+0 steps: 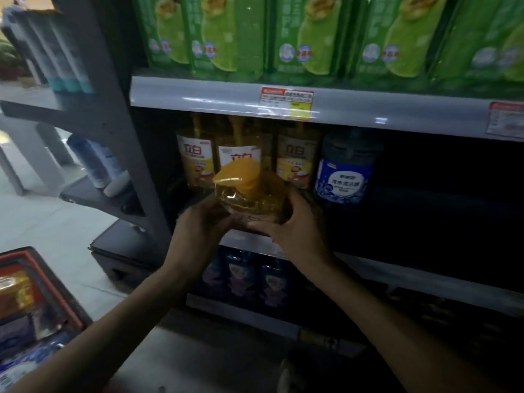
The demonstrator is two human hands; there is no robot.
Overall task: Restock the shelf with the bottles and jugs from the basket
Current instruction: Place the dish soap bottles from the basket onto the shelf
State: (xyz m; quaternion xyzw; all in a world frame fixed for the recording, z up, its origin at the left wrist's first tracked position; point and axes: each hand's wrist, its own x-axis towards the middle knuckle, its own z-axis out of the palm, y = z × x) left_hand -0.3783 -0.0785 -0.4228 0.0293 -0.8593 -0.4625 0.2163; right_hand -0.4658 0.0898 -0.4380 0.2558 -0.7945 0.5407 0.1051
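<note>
A yellow jug (255,194) with an orange cap is held at the front edge of the middle shelf (425,268). My left hand (200,225) grips its left side and my right hand (295,225) grips its right side. Behind it on that shelf stand three yellow jugs (295,157) with white labels, and a dark blue jug (344,168) stands to their right. The red-rimmed basket (65,296) sits on the floor at the lower left, holding a yellow-orange package and blue items.
Green refill packs (312,38) fill the upper shelf, whose rail carries price tags (286,102). Dark blue bottles (243,276) stand on the lowest shelf. The middle shelf right of the blue jug is dark. A grey shelf upright (113,114) and side racks stand at the left.
</note>
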